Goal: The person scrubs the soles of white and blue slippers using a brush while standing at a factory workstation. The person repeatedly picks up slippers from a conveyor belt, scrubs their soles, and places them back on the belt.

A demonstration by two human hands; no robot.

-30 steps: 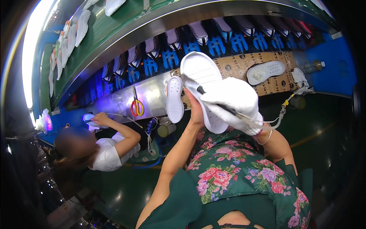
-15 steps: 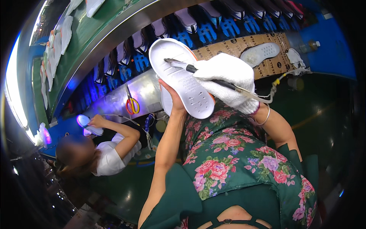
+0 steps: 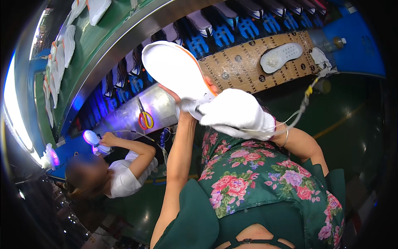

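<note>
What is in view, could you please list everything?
Orange-rimmed shoe sole: one, white, centre
Bristle brush: one, blurred grey, centre
Printed cardboard sheet: one, brown, upper right
Dotted shoe sole: one, whitish, on cardboard
Crumpled cloth: one, white, upper right
Capped bottle: one, clear, far right
Thin hose: one, whitish, right
Long scissors: one, red and yellow, metal bench
Shoe uppers: several, purple and black, blue racks
Curved soles: several, white, green shelf
Glowing lamp: one, purple, left
Co-worker: one, white top, left
Floral garment: one, green, lower centre
Left hand: one, bare, holding orange-rimmed sole
Gloved right hand: one, white, centre

Glaring lamp [image 3: 16, 112] at left, overexposed sole [image 3: 172, 66], dark distorted edges
</note>
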